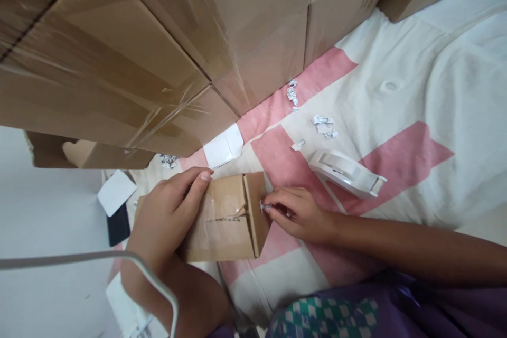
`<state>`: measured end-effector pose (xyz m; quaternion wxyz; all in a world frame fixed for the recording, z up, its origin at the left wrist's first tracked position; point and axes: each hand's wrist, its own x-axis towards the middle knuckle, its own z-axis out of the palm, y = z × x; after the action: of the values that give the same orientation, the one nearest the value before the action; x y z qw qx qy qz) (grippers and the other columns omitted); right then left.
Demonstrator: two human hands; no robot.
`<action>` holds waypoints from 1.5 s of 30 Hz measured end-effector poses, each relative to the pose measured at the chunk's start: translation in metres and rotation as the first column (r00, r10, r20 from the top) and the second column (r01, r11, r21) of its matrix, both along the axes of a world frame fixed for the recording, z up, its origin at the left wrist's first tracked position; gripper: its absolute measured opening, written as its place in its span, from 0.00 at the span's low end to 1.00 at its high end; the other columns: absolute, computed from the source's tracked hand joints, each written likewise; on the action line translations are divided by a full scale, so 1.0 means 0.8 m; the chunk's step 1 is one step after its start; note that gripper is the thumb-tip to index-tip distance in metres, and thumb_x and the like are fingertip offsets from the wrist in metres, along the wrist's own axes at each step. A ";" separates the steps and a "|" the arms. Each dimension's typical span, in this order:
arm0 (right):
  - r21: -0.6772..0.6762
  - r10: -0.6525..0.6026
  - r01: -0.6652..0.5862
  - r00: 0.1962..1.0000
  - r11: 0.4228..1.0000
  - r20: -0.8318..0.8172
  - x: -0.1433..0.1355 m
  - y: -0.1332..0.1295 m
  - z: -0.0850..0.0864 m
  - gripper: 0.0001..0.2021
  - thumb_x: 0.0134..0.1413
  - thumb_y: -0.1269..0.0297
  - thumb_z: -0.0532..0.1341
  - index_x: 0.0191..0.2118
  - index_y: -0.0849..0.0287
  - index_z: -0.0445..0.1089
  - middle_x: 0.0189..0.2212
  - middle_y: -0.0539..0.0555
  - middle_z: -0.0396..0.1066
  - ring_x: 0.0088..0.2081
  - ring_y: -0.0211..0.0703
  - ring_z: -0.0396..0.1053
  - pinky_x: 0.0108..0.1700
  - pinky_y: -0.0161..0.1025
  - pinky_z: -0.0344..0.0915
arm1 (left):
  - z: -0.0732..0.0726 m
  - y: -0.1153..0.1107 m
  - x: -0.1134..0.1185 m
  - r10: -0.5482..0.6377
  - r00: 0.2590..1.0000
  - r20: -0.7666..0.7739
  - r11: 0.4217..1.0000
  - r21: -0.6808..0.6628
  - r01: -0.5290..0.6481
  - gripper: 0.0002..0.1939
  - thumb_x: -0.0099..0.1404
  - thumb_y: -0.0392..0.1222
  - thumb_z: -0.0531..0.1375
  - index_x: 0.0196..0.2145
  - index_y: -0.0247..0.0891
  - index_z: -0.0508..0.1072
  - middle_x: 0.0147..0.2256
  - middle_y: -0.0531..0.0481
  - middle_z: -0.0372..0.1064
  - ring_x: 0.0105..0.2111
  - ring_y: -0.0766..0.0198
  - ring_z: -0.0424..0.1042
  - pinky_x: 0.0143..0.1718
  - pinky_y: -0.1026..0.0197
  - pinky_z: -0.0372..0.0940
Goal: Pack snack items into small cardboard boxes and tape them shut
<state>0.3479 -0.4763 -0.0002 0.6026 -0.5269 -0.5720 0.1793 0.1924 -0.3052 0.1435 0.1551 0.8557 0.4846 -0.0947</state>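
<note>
A small taped cardboard box (222,222) rests on the pink and white sheet in front of me. My left hand (174,206) lies over its left side, fingers wrapped round the far edge. At the box's right end, my right hand (295,211) pinches a small crumpled white paper piece (265,206) close to the cardboard. To the right of the box lies a white handheld device (346,172). Beyond it are small paper scraps (325,125) and a single scrap (298,144).
Large taped cardboard boxes (253,26) stand along the far side. White paper (224,147) lies by them, with more scraps (292,95). A dark flat object (118,224) is under a white sheet (116,193) at left. A white cable (150,274) crosses the lower left.
</note>
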 end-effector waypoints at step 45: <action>0.074 -0.018 0.014 0.998 0.997 0.057 -0.001 0.001 -0.004 0.07 0.65 0.75 0.59 0.43 0.58 0.71 0.31 0.51 0.74 0.30 0.35 0.72 0.33 0.30 0.69 | -0.001 -0.001 0.001 -0.006 1.000 -0.011 1.000 -0.003 0.006 0.27 0.72 0.64 0.45 0.44 0.50 0.78 0.44 0.53 0.79 0.46 0.51 0.75 0.45 0.55 0.66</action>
<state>0.3471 -0.4752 -0.0032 0.6062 -0.5140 -0.5910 0.1380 0.1930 -0.3059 0.1428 0.1532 0.8563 0.4829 -0.1005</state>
